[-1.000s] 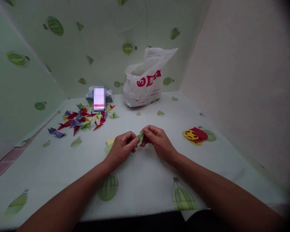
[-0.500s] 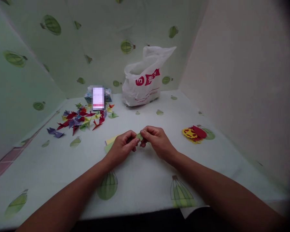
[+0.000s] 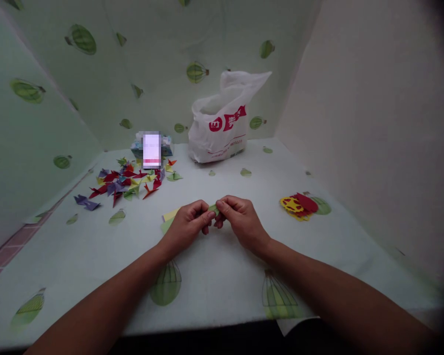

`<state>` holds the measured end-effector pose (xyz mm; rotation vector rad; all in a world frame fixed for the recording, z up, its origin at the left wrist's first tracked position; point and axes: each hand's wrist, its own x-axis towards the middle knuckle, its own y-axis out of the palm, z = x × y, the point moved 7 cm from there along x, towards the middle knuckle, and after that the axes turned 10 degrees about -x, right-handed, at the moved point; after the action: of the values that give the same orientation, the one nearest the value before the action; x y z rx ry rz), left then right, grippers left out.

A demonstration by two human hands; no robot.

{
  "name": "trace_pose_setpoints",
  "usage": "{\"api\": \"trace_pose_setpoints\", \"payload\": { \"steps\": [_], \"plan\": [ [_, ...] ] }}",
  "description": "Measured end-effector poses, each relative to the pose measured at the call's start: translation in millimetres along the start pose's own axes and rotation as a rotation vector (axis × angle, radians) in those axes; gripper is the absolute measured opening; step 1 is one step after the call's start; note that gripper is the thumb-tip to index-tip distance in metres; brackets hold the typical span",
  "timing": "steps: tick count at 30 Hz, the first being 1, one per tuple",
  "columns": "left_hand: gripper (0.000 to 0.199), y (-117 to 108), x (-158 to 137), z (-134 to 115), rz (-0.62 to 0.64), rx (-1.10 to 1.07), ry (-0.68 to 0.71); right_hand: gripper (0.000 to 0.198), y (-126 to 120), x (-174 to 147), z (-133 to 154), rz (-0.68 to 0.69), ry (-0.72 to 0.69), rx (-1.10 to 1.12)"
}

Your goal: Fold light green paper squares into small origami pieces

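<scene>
A small folded piece of green paper [image 3: 213, 209] is pinched between my two hands above the table. My left hand [image 3: 188, 223] is closed on its left side, thumb on top. From the right, my right hand [image 3: 242, 219] grips it between thumb and fingers. The fingers cover much of the paper, so its exact folded shape is hidden. Partly under my left hand lie flat paper sheets [image 3: 169, 217], yellow and green. Farther left, many folded paper cranes [image 3: 124, 185] in red, purple, yellow, green and orange sit in a loose heap.
A lit phone [image 3: 152, 150] leans against a tissue box [image 3: 167, 147] behind the cranes. At the back stands a white plastic bag [image 3: 218, 130] with red print. Red and yellow cut-outs [image 3: 299, 206] lie on the right of the cloth-covered table [image 3: 222, 281]. A wall [image 3: 355, 123] rises on the right.
Both hands keep hold of the green paper, and the right thumb and fingers have shifted slightly on it. The whole view has moved slightly; the other things stay put.
</scene>
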<state>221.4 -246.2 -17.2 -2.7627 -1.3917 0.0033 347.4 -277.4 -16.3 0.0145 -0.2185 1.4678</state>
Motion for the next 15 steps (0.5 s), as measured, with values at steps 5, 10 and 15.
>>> {"api": "trace_pose_setpoints", "payload": {
  "steps": [5,10,15],
  "plan": [
    [0.027,-1.2,1.1,4.1,-0.008,-0.076,-0.037,0.032,-1.2,0.9,-5.6,-0.021,0.019,0.098],
    [0.03,-5.3,2.4,8.4,-0.052,-0.087,-0.078,0.032,-0.8,2.6,-10.8,-0.026,0.067,0.189],
    [0.024,-15.6,3.1,0.8,-0.184,0.187,0.111,0.032,-6.0,6.0,-15.3,-0.097,0.118,0.188]
  ]
}}
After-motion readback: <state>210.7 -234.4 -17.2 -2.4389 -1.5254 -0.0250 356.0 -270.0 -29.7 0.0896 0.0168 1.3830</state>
